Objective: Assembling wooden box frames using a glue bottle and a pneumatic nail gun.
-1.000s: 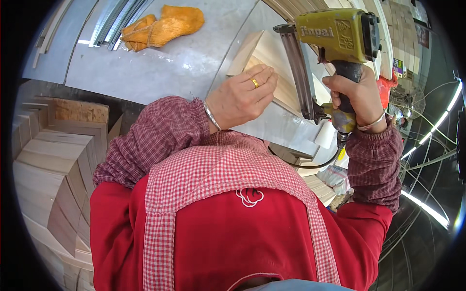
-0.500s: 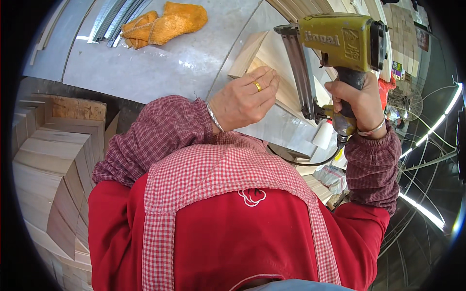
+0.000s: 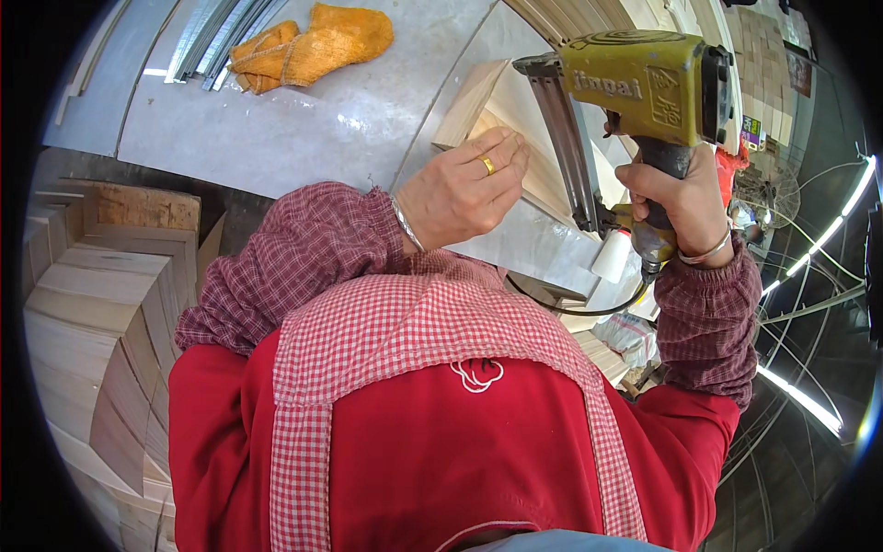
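My right hand (image 3: 679, 195) is wrapped round the black handle of a nail gun (image 3: 635, 83) with an olive-yellow body and a long dark magazine. The gun is held up over the right part of a pale wooden box (image 3: 471, 103), and its body hides some of the wood. At the near side of that box, my left hand (image 3: 467, 184) is closed with its fingers bent on the wood edge; the fingertips are partly hidden. A black air hose (image 3: 579, 313) runs from the base of the gun's handle.
The grey metal table (image 3: 276, 138) carries an orange cloth glove (image 3: 336, 46) and strips of dark metal staples (image 3: 216, 41) at far left. A white bottle (image 3: 612, 258) stands near the gun. Stacked wooden pieces (image 3: 92, 304) fill the left; more boards (image 3: 589, 14) lie at the back.
The nail gun has shifted slightly left and down with my right hand. My left hand and the wooden box stay where they were.
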`<state>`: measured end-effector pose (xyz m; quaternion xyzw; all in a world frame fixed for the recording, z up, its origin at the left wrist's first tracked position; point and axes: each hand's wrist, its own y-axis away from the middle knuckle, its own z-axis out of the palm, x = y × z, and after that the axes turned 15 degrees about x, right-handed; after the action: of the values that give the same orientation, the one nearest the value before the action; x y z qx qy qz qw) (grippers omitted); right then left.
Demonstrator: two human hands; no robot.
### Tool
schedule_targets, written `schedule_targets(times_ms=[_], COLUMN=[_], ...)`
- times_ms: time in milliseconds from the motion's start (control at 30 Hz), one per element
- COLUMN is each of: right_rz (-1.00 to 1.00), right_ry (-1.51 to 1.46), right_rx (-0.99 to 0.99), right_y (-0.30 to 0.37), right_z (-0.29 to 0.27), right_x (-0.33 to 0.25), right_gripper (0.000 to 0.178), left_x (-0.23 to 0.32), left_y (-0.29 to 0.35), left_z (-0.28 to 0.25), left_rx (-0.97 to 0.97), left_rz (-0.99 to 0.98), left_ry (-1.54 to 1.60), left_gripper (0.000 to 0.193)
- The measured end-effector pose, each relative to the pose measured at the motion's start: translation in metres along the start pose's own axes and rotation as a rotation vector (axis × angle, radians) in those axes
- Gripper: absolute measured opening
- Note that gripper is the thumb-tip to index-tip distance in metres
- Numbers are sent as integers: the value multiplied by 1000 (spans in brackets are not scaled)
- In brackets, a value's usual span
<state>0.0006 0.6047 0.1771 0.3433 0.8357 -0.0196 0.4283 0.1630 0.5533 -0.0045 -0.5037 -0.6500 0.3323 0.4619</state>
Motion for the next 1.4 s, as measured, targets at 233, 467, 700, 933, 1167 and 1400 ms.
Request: schedule_targets(times_ms=[233, 467, 700, 933, 1167, 1400], right_rz=[-7, 42, -100, -313, -329, -574], right_ry=[65, 209, 280, 386, 428, 522], right_rx=[4, 8, -64, -87, -79, -146], right_y=[-1, 1, 3, 2, 1, 1], right_z=[0, -4, 1, 3, 4, -11], right_x=[0, -3, -2, -4, -2, 24], right_gripper=[33, 37, 39, 16, 36, 39], left_x=[1, -4, -10, -6, -5, -7], left_y=[-2, -3, -5, 5, 14, 23], left_z=[0, 2, -7, -25, -31, -26], left_rx=[10, 19, -17, -48, -111, -131], left_rz=[-7, -10, -17, 46, 2, -46], left_ry=[10, -13, -32, -108, -91, -139], left_gripper=[12, 13, 15, 12, 5, 2])
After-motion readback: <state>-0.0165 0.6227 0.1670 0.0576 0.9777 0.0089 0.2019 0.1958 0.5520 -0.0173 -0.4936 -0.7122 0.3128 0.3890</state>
